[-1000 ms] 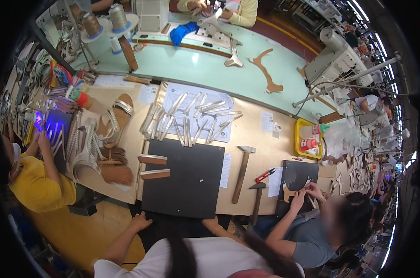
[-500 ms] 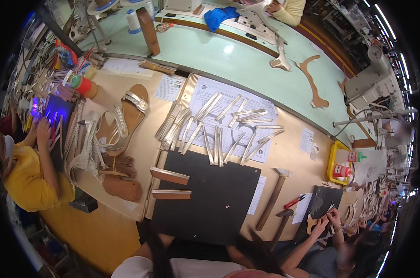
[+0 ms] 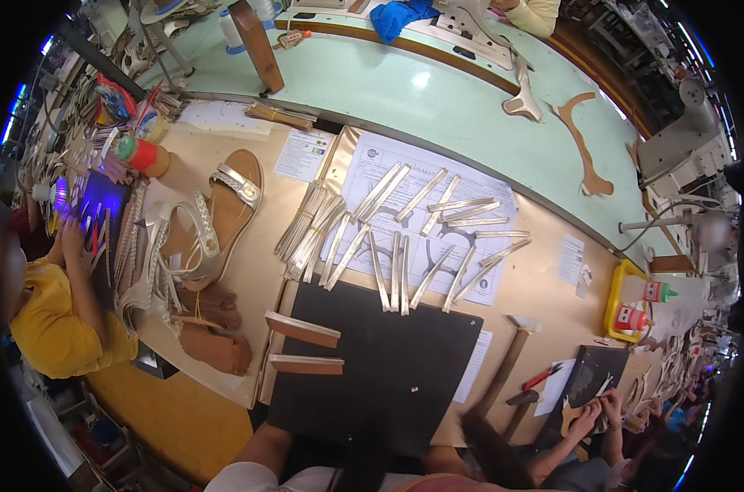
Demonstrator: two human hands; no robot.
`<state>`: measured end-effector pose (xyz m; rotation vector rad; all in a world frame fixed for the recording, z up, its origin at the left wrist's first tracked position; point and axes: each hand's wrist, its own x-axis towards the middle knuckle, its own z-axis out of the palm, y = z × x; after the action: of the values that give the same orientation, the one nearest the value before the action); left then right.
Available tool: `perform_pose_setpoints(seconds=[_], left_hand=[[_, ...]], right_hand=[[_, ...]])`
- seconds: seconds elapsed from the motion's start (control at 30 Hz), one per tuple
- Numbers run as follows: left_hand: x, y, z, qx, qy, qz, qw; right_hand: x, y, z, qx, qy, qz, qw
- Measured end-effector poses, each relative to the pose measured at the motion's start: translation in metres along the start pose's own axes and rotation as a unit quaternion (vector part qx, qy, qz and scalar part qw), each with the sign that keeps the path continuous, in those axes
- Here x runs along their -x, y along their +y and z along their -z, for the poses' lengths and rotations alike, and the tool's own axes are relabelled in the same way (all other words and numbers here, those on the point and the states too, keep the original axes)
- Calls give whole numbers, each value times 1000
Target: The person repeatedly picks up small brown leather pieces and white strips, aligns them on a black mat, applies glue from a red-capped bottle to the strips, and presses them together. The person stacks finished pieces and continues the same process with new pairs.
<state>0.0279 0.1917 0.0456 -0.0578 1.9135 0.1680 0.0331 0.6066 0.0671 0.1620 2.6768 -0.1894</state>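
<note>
A flat black board (image 3: pixel 372 373), roughly square, lies on the table (image 3: pixel 565 324), slightly askew, with small pale specks on its surface. Across its left edge rest 2 short pieces, 1 above the other and apart: an upper brown piece (image 3: pixel 305 331), slanting down to the right, and a lower brown piece (image 3: pixel 308 368), nearly level. Each has a silvery band along its upper side; whether they are solid blocks or layered is hard to tell from this angle.
</note>
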Motion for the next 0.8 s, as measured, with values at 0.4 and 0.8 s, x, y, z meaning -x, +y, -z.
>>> perform_pose_setpoints(seconds=[0.4, 0.8], left_hand=[[-15, -10, 17, 7, 11, -5, 1000], [-9, -15, 29, 3, 20, -15, 1000]], right_hand=[[-8, -3, -8, 13, 25, -4, 1000], [-5, -4, -4, 17, 24, -2, 1000]])
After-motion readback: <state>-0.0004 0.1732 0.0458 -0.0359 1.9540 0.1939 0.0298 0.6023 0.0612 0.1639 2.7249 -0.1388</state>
